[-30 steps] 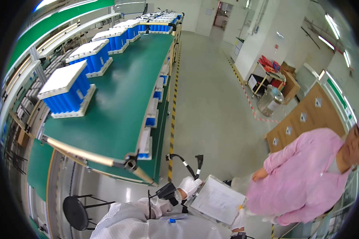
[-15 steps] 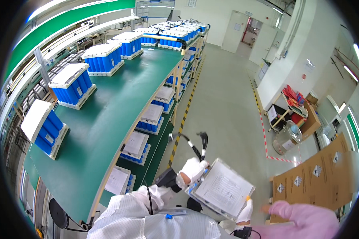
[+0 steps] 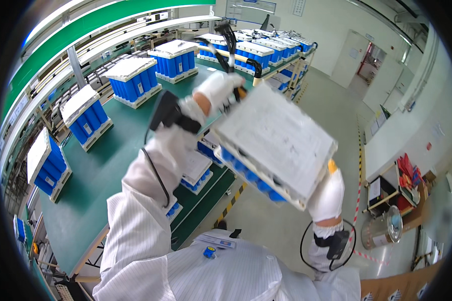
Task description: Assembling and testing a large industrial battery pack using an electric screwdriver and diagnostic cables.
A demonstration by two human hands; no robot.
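Observation:
Between my two hands a battery pack (image 3: pixel 278 140) is held up and tilted, with blue cylindrical cells under a white top cover that is blurred by motion. My left hand (image 3: pixel 218 93), in a white glove, grips its far left corner along with a bundle of black cables (image 3: pixel 227 42) that sticks up there. My right hand (image 3: pixel 328 195), gloved with a yellow-orange fingertip showing, is closed on the right edge. The pack hangs over the aisle, close to the right edge of the green-topped workbench (image 3: pixel 100 183).
Similar blue packs stand along the bench, such as one at the near left (image 3: pixel 47 165); several more crowd its far end. Others rest on the shelf (image 3: pixel 198 165) below. A yellow pipe rail (image 3: pixel 226 54) crosses the bench. Right of the aisle stand a cart (image 3: pixel 381 195) and a drum (image 3: pixel 379 231).
Both my hands have raised the battery pack from low by my body to chest height, nearer the bench. The view has shifted, and the pink-sleeved person at the right is out of sight.

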